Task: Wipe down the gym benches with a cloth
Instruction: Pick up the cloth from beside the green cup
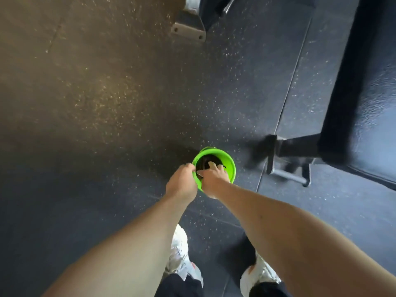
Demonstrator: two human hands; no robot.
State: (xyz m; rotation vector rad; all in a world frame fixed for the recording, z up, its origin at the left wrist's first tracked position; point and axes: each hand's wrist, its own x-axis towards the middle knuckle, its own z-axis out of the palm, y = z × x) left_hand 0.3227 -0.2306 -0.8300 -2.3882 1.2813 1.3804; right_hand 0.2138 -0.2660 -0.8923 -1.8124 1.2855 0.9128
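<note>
A bright green bucket [229,166] stands on the dark rubber floor straight ahead of me. A dark cloth [204,162] lies bunched inside it. My right hand [212,179] reaches into the bucket and its fingers curl on the cloth. My left hand [182,183] is at the bucket's left rim with fingers curled; whether it holds the cloth or the rim is hidden. A black padded gym bench [364,99] runs along the right side, apart from both hands.
The bench's black leg and steel foot bar [287,166] stick out just right of the bucket. A grey machine base plate [188,28] sits at the top centre. My two white shoes [182,256] stand below the bucket. Speckled rubber floor [85,93] spreads to the left.
</note>
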